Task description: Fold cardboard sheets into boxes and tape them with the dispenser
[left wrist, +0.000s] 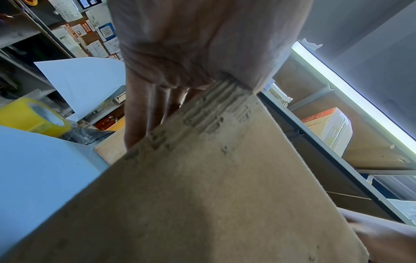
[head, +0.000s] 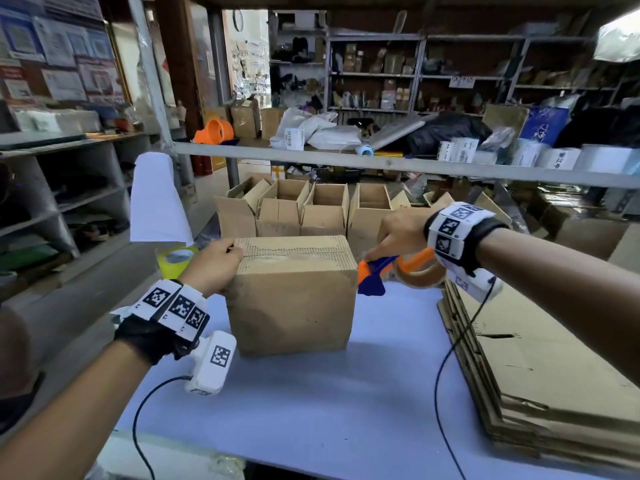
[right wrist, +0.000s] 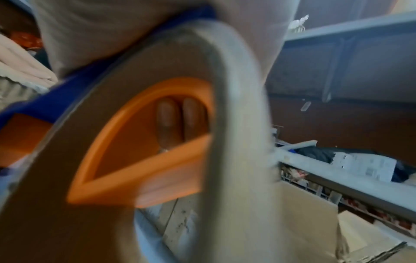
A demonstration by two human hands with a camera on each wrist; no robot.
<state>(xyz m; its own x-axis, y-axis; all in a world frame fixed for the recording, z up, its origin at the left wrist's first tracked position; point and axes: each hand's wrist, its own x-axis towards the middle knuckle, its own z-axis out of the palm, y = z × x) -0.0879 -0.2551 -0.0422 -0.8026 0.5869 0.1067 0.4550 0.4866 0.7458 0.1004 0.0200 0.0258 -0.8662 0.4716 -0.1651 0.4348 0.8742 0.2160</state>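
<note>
Cardboard dominated the pale blue counter [head: 346,410]: a closed box [head: 294,299] of worn, ribbed corrugated board stood upright at its middle. At nine o'clock of the box the left hand [head: 216,268] lay over the top left edge, palm against the side wall and fingers [left wrist: 139,113] straight and relaxed, pressing rather than clasping; the wrist view showed them running down past the crushed fluting. Behind that hand a yellow tape roll [head: 175,259] lay on the counter, and a white sheet [head: 157,199] hung beside it. At twelve o'clock a row of open boxes [head: 304,213] stood, flaps up, close behind the closed one. At three o'clock the right hand [head: 401,230] gripped the tape dispenser [head: 391,268], orange and blue plastic carrying a brownish clear roll, its blue nose touching the box's top right corner; two fingers [right wrist: 168,121] showed curled through the orange handle. Farther right, flat cardboard sheets [head: 554,375] lay stacked at the counter's edge.
</note>
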